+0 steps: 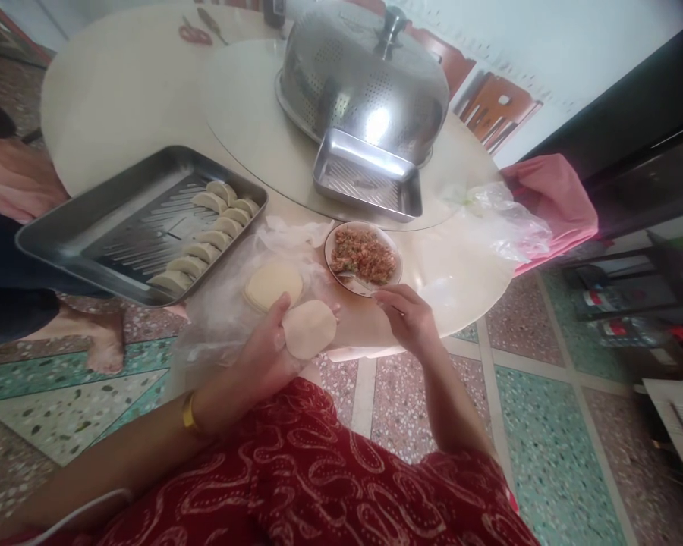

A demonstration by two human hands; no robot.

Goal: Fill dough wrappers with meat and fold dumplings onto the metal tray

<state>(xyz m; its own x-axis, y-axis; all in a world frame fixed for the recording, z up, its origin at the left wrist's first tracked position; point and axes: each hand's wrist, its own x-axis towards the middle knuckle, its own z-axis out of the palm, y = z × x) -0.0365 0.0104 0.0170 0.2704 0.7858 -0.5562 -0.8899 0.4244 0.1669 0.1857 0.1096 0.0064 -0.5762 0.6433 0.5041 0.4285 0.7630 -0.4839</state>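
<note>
The left hand lies palm up at the near edge of the round cream counter, fingers spread flat under a pale round dough wrapper that rests across them, thumb touching its edge. Just beyond it, a stack of the same round wrappers sits on a crinkled clear plastic sheet. The right hand is curled, fingers pinched together on the handle of a spoon whose tip lies in the small white bowl of brown minced filling. To the left, a shallow rectangular steel tray holds a row of folded pale dumplings along its right side. Farther back, a smaller steel tray sits against a big perforated steel dome cover with a knob. A clear plastic bag lies at the right edge, beside pink cloth. Red-handled scissors rest at the far side. Another person's bare foot stands on the terrazzo floor at left.
</note>
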